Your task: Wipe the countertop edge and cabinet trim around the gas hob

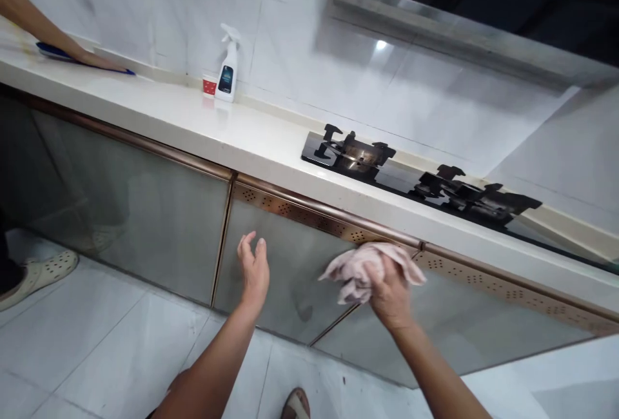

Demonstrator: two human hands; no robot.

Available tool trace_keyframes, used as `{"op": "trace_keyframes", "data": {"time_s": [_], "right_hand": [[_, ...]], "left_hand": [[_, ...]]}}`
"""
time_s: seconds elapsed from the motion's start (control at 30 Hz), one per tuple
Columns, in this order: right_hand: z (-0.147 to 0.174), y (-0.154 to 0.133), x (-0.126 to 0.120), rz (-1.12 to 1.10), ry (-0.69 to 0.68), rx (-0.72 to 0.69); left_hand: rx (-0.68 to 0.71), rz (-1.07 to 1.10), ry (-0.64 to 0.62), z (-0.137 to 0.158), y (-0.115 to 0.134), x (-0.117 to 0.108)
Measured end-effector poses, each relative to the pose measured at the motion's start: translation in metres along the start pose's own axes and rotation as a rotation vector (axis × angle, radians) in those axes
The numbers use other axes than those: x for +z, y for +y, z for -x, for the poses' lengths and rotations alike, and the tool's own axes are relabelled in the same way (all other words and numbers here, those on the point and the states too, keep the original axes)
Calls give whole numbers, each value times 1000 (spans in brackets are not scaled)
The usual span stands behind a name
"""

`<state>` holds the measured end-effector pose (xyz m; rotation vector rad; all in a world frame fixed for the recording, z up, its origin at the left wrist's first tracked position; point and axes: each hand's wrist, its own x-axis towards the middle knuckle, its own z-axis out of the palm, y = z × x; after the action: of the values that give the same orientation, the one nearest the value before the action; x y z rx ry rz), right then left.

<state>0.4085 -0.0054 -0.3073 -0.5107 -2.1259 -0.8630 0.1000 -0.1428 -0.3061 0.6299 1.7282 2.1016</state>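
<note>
A crumpled pale pink cloth (355, 271) is bunched in my right hand (393, 296), its fingers closed around it. Cloth and hand are in front of the cabinet doors, near the perforated copper-coloured strip (309, 216) below the counter edge; whether the cloth touches the strip I cannot tell. My left hand (255, 267) is held up in front of the middle cabinet door (290, 258), fingers apart and holding nothing.
On the white counter (169, 109) stand a white spray bottle (227, 71), a red-and-white cup (209, 86) and a two-burner gas stove (358, 158). Above hangs a dark range hood (474, 6). At left, another person's hand (99, 61) presses a blue cloth (53, 51) to the counter.
</note>
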Motion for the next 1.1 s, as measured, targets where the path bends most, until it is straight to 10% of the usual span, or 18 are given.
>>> {"op": "trace_keyframes", "data": {"time_s": [0.17, 0.47, 0.73, 0.9, 1.1], "right_hand": [[-31, 6, -4, -111, 58, 11], [-168, -142, 97, -269, 132, -195], [-100, -241, 167, -423, -251, -390], [-19, -209, 152, -441, -356, -499], [55, -83, 70, -170, -465, -339]], "left_hand": [[5, 65, 77, 17, -12, -4], [-180, 201, 253, 3, -7, -36], [-455, 382, 226, -8, -13, -45], [-449, 292, 52, 3, -21, -31], [-305, 140, -45, 17, -22, -16]]}}
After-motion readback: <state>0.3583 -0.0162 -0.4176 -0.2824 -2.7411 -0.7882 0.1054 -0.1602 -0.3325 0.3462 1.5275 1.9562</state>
